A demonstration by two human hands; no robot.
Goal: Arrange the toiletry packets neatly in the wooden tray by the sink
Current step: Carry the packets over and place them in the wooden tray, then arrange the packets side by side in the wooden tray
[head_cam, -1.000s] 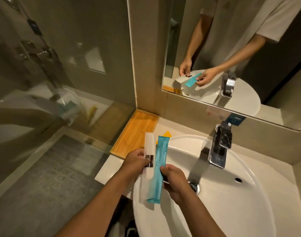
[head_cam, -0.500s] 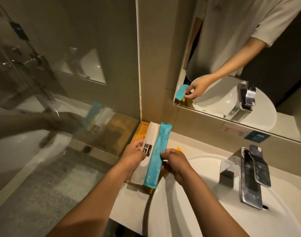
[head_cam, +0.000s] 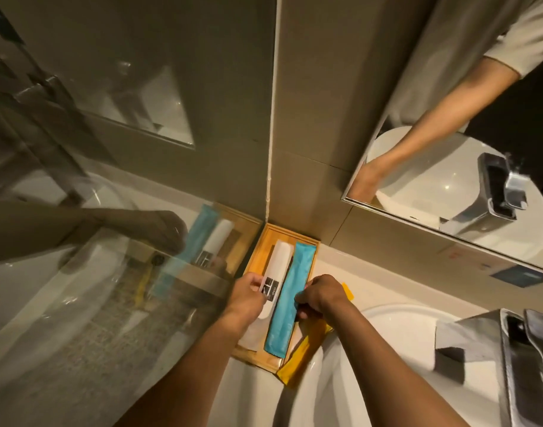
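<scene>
The wooden tray (head_cam: 259, 257) sits in the corner between the glass panel and the tiled wall, left of the sink. My left hand (head_cam: 247, 295) pinches a long white packet (head_cam: 279, 263) with a black label, held lengthwise over the tray. My right hand (head_cam: 321, 295) grips a long blue packet (head_cam: 290, 298) right beside the white one, parallel to it. A yellow packet (head_cam: 301, 360) lies under my right hand, slanting over the tray's right edge onto the counter. Whether the white and blue packets touch the tray floor I cannot tell.
The white basin (head_cam: 371, 365) lies to the right with a chrome faucet (head_cam: 522, 362) at the far right. A mirror (head_cam: 448, 155) hangs above the counter. A glass shower panel (head_cam: 110, 211) borders the tray on the left and reflects the packets.
Both hands have carried the white and blue packets from over the basin leftward and forward, down over the wooden tray. The view has shifted left toward the corner.
</scene>
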